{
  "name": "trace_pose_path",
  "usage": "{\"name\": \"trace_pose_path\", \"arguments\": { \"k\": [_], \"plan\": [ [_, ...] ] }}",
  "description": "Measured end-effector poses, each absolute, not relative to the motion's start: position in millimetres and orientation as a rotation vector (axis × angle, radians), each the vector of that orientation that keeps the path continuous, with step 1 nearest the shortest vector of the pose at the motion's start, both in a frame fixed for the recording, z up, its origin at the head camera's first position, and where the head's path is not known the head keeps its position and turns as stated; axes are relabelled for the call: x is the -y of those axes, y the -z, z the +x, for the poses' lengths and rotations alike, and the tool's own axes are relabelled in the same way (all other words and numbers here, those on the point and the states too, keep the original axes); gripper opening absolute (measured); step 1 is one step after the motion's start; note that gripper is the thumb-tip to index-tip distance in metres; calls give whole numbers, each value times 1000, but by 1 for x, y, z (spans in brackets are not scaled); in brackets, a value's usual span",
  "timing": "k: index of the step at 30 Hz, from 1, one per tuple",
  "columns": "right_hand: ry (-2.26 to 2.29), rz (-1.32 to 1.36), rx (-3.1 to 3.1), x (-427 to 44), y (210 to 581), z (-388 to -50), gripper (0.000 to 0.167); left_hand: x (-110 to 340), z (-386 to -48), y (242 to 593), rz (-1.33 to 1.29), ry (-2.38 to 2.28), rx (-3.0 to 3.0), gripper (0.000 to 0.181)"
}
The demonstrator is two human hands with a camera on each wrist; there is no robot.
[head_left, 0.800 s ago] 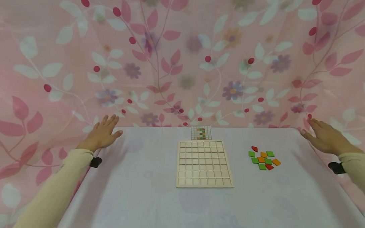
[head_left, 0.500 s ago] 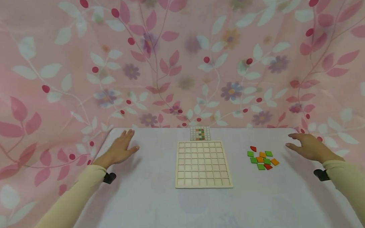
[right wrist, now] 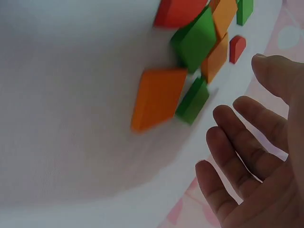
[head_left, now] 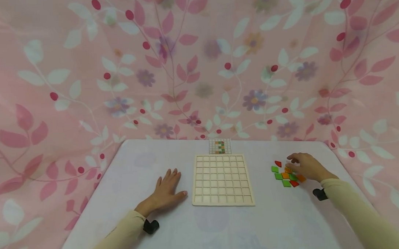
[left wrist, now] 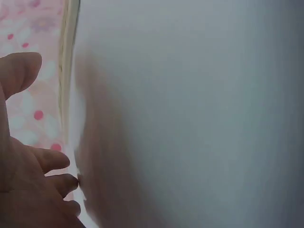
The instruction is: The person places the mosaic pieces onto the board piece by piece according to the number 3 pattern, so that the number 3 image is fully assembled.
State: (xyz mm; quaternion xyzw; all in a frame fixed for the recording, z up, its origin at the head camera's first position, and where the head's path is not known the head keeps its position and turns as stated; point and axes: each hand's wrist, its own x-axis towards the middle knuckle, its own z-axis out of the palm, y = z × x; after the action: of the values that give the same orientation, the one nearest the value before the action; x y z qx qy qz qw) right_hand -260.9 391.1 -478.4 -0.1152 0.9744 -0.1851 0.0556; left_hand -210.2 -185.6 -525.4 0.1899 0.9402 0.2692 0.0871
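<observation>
My left hand (head_left: 165,191) is just left of the pale gridded board (head_left: 222,180), fingers spread and holding nothing. In the left wrist view its thumb and fingers (left wrist: 56,160) reach alongside the board's edge (left wrist: 66,71). Over the far right side of a group of small coloured tiles is my right hand (head_left: 308,166), its fingers loosely bent. The right wrist view shows a gap between those fingers (right wrist: 228,154) and the orange tile (right wrist: 159,97), a green tile (right wrist: 194,42) and a red piece (right wrist: 183,10). Part of the group is hidden beneath the hand.
A small card (head_left: 220,146) with a coloured grid pattern lies at the board's far edge. Behind the white-covered table (head_left: 147,155) hangs a pink floral curtain (head_left: 204,73). Green, orange and red-ended tiles (head_left: 278,176) lie flat to the board's right.
Both hands have moved inward from the table's sides. The left has come nearer, beside the board; the right has come left, over the tiles. Board, card and visible tiles stay put.
</observation>
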Motion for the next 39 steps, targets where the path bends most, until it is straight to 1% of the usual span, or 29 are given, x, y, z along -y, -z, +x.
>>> {"name": "trace_pose_path", "arguments": {
  "k": [6,9,12,19,24,28,31,34,36,39],
  "plan": [
    [637,-369,-2955,-382,488,-266,36,160,-191,532,578,-835,-2765,94],
    [650,-395,-2978,-382,492,-267,35,150,-183,533,590,-870,-2744,94],
    [666,-402,-2986,-381,495,-270,30,144,-178,532,615,-877,-2729,96],
    [698,-389,-2955,-378,501,-278,17,143,-175,530,608,-836,-2777,89],
    [731,-416,-2957,-373,502,-279,27,144,-173,533,604,-819,-2821,88],
    [763,-345,-2980,-370,503,-275,24,144,-172,536,597,-825,-2854,86],
    [746,-273,-2995,-368,503,-274,38,143,-171,540,580,-814,-2889,86],
    [708,-229,-3007,-369,505,-275,47,142,-169,543,560,-813,-2922,85],
    [707,-225,-3004,-370,505,-276,46,141,-169,545,555,-822,-2935,85],
    [717,-223,-3011,-372,506,-276,40,140,-168,545,555,-853,-2940,85]
  ]
}}
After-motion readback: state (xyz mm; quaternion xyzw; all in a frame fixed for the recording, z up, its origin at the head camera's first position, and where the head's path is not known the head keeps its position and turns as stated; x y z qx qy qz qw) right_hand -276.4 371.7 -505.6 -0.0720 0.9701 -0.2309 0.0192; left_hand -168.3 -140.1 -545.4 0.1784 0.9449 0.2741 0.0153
